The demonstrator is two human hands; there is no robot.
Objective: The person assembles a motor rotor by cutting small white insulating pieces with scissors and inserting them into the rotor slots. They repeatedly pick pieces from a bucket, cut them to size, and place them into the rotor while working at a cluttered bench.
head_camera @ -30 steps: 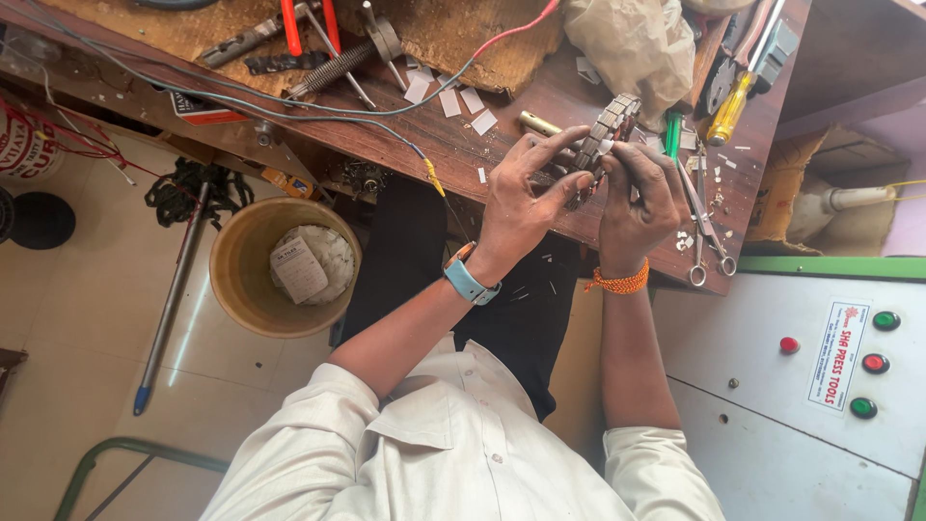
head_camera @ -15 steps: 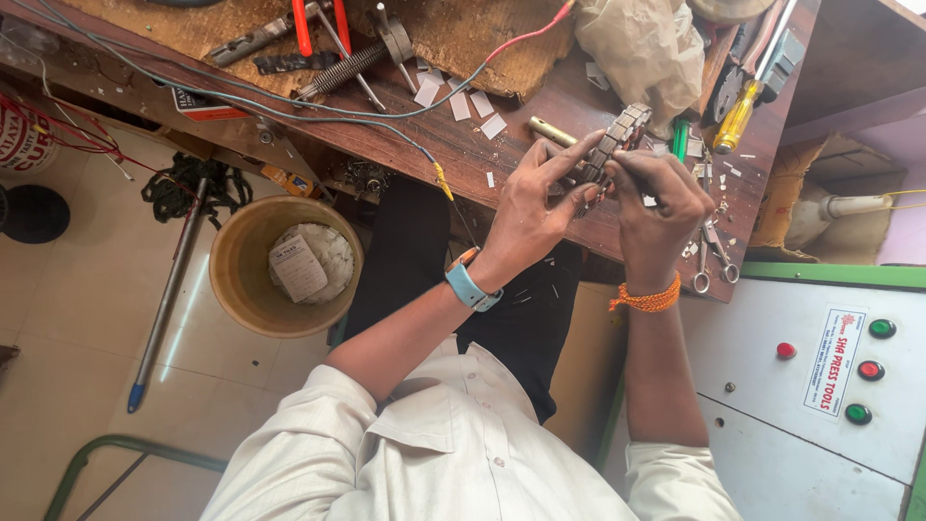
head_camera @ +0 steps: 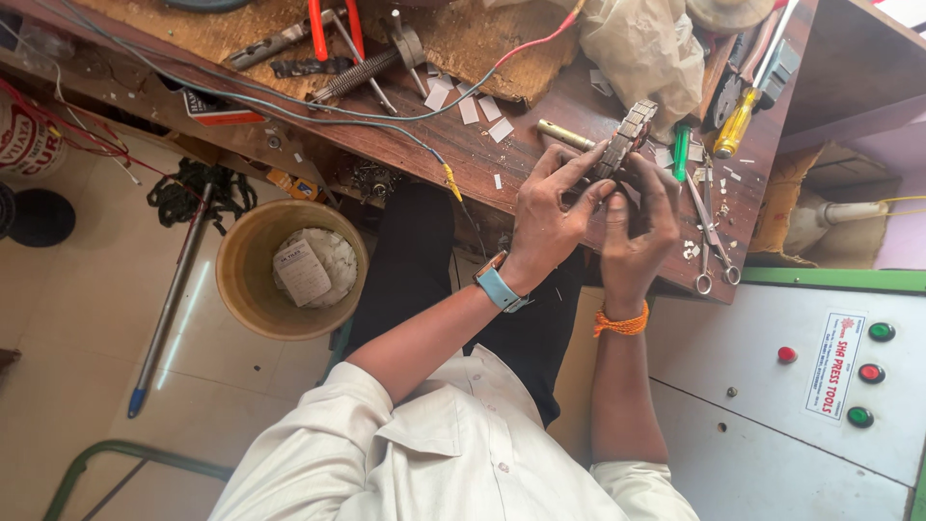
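head | metal slotted stator core (head_camera: 625,140) | grey, ring-shaped, tilted | both hands

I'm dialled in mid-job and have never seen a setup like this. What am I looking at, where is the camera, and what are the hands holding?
There is no machine: a person works with bare hands, filmed from a camera on their own head looking down. The left hand, with a blue wristband, and the right hand, with an orange thread at the wrist, together grip a ridged metal ring part over a wooden workbench. On the bench lie scissors, a yellow-handled screwdriver, a green marker-like tool, white paper scraps and a crumpled plastic bag. A tan bin stands on the floor.
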